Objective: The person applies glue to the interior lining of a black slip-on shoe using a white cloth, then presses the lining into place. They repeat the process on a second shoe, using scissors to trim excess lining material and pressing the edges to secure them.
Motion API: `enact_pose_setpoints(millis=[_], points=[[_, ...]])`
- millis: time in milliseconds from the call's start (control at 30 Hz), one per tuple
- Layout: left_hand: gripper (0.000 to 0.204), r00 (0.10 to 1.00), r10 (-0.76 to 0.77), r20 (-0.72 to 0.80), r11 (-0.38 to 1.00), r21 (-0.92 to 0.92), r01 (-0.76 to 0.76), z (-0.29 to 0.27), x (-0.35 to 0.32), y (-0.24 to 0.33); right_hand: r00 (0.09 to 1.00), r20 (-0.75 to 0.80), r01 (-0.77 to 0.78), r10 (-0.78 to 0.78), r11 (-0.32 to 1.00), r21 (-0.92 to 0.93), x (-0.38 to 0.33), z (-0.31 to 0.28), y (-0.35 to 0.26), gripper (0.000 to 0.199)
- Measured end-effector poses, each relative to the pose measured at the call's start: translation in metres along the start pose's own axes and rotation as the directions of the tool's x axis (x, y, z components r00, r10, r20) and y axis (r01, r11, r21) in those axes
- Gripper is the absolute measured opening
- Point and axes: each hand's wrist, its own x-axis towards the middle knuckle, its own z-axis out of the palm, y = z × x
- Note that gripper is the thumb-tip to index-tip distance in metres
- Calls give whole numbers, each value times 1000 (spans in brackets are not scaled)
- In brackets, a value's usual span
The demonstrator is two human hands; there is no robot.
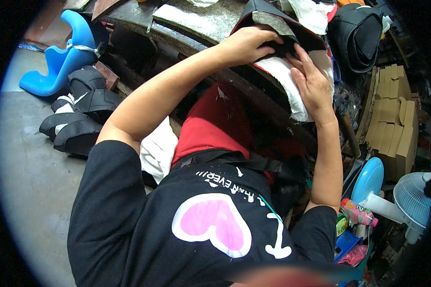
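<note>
Head view: left hand (254,45), fingers bent, and right hand (313,88), fingers extended, contact a black workpiece (316,40) with white cloth (292,91) below it, pinching not determinable, the workpiece positioned at the edge of a workbench (134,15), with a black bundle (354,38) just beyond, right.

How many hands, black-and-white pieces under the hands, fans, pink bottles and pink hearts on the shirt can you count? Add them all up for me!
Hands: 2 (left hand and right hand)
Black-and-white fabric piece under them: 1
Fan: 1
Pink bottle: 1
Pink heart: 1
Total: 6
</note>
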Motion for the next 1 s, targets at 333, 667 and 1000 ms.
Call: enact_pose_setpoints(millis=[333, 667, 1000], points=[[17, 985, -110, 134, 992, 77, 100, -14, 13, 12, 948, 150, 306, -282, 935, -178, -3, -6, 16, 44], [21, 919, -164, 358, 986, 86, 142, -29, 36, 5, 964, 71, 263, -256, 957, -125, -19, -10, -39, 40], [28, 883, -180, 433, 983, 43, 180, -40, 33, 9, 970, 1, 238, -242, 956, -173, -3, -7, -50, 8]])
